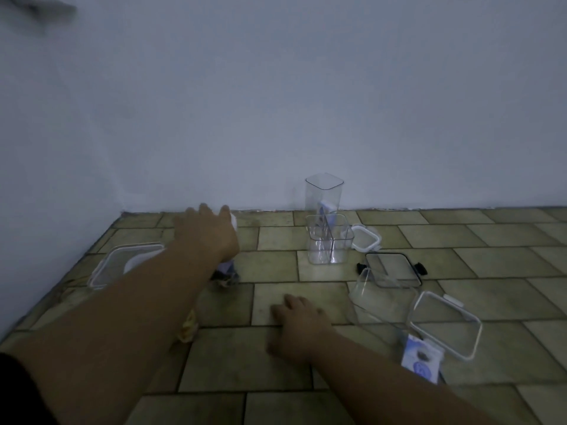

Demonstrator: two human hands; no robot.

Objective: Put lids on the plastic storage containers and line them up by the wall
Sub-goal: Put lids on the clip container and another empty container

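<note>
Dim room; pale bluish wall (276, 102) meets a floor of olive-tan rectangular tiles (306, 357) with dark grout. Light poor, edges soft.

Left hand (205, 233) reaches forward toward the wall, palm down, on top of an upright container (227, 268) that it mostly hides. A white lid edge shows past the fingertips, a label and dark contents below the wrist. Fingers extended and slightly apart, laid over the top; whether they grip it cannot be told.

Right hand (299, 325) lies palm down on the floor nearer the camera, fingers loosely together and slightly bent, holding nothing.

Tall clear square plastic canister (324, 194) stands upright, open-topped, against the wall, right of centre. Just in front of it, touching or nearly so, a shorter clear square container (327, 240), also open, with a paper label visible inside.

Small white-rimmed square lid (366, 239) lies beside the short container on its right. Closer to the camera, a flat dark-rimmed clear lid with black side clips (394, 268) lies on the tiles. A clear container lying tilted on its side (372, 297) overlaps its near edge; a larger white-rimmed clear lid (445, 325) lies at that container's right. A white-and-blue paper label (422, 360) sits below.

Far left, near the corner, a wide shallow clear container with a white-rimmed lid (122, 265), partly behind the left forearm.

Yellowish crumpled item (188, 328) under the left forearm; unidentifiable.
</note>
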